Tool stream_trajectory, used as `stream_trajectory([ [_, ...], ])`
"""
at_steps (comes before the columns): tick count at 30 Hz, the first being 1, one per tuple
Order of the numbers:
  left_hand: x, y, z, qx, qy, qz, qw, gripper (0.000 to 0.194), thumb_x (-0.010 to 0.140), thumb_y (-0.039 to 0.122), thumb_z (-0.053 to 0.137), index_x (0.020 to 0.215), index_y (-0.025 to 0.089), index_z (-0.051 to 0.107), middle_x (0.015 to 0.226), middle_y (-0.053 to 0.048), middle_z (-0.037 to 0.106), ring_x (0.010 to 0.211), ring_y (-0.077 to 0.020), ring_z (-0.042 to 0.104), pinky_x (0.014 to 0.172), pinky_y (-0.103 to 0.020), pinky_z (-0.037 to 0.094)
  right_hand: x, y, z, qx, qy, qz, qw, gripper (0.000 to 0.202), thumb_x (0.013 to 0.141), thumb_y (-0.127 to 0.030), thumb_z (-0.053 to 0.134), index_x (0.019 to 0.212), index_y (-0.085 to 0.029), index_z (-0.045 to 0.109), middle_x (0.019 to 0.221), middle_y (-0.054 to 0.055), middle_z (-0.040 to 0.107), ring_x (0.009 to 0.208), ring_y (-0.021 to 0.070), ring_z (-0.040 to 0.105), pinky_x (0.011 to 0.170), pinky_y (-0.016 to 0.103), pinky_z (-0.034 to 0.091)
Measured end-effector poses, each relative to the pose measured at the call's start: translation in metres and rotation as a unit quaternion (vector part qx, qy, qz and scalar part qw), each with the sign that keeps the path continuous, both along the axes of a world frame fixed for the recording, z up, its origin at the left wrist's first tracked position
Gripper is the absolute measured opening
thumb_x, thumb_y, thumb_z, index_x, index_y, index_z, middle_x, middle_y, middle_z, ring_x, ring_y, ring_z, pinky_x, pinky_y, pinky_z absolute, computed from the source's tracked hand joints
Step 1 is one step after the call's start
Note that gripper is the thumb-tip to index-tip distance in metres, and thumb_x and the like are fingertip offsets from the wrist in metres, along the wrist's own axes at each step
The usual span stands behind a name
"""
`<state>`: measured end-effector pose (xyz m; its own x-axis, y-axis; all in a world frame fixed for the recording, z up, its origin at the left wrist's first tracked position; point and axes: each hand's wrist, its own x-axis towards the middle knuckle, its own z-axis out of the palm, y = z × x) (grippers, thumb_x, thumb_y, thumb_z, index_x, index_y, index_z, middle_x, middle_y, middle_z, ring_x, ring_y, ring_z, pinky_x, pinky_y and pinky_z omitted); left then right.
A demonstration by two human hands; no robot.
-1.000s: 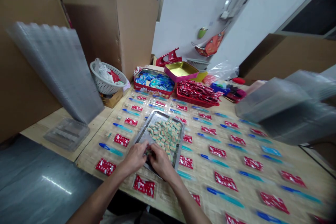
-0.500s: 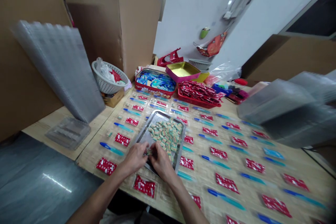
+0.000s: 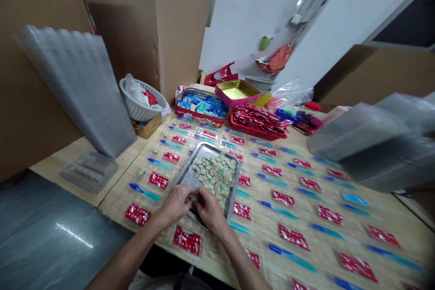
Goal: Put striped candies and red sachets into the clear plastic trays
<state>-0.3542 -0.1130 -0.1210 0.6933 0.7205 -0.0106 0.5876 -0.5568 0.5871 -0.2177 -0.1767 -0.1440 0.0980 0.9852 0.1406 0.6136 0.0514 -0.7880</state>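
A metal tray [image 3: 186, 177] lies on the table with a pile of small pale-green and tan blocks [image 3: 215, 172] in it. Over its near left part my left hand [image 3: 179, 202] and my right hand [image 3: 206, 206] meet, fingers closed. Between their fingertips they pinch a small block [image 3: 193, 198], partly hidden by the fingers. Around the tray stand rows of clear plastic blister trays, each with a red patterned packet [image 3: 186, 240] and most with a blue pen-like tool [image 3: 144, 192].
Stacked clear plastic trays [image 3: 78, 86] lean at the left, and more stacks [image 3: 360, 136] stand at the right. At the back are a tin of blue pen-like tools [image 3: 200, 120], a red basket of red packets [image 3: 258, 120] and a white colander [image 3: 136, 106].
Both hands stay almost in place over the tray; only the fingers around the small block have shifted slightly. The other things have not moved.
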Motion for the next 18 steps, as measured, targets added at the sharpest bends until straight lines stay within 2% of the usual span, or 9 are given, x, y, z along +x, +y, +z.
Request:
stream_trajectory([
  [6, 0.0014, 0.0007, 0.0027, 0.004, 0.021, 0.001, 1.000, 0.015, 0.069, 0.009, 0.046, 0.070, 0.016, 0.059, 0.071, -0.004, 0.063, 0.072, -0.0180, 0.057, 0.062, -0.027, 0.035, 0.0053, -0.0050, 0.0076, -0.006, -0.029, 0.015, 0.999, 0.023, 0.067, -0.005, 0.050, 0.085, -0.018, 0.056, 0.080, 0.002, 0.059, 0.076, 0.0174, 0.053, 0.068, 0.027, 0.039],
  [13, 0.0000, -0.0021, -0.0003, 0.010, 0.024, -0.015, 1.000, 0.014, 0.070, 0.013, 0.050, 0.077, 0.017, 0.061, 0.078, -0.004, 0.065, 0.077, -0.0192, 0.058, 0.066, -0.027, 0.037, 0.0041, -0.0082, 0.0021, 0.020, -0.026, 0.016, 0.999, 0.029, 0.066, 0.000, 0.047, 0.086, -0.019, 0.056, 0.078, 0.001, 0.059, 0.072, 0.0156, 0.054, 0.066, 0.025, 0.040],
  [18, 0.0011, -0.0027, 0.0009, 0.015, 0.044, -0.015, 0.999, 0.013, 0.069, 0.014, 0.051, 0.076, 0.018, 0.061, 0.073, -0.003, 0.064, 0.072, -0.0180, 0.057, 0.064, -0.026, 0.037, 0.0037, -0.0091, 0.0054, 0.049, -0.023, 0.002, 0.999, 0.021, 0.069, -0.004, 0.051, 0.084, -0.018, 0.056, 0.079, 0.002, 0.058, 0.072, 0.0153, 0.055, 0.066, 0.024, 0.041],
])
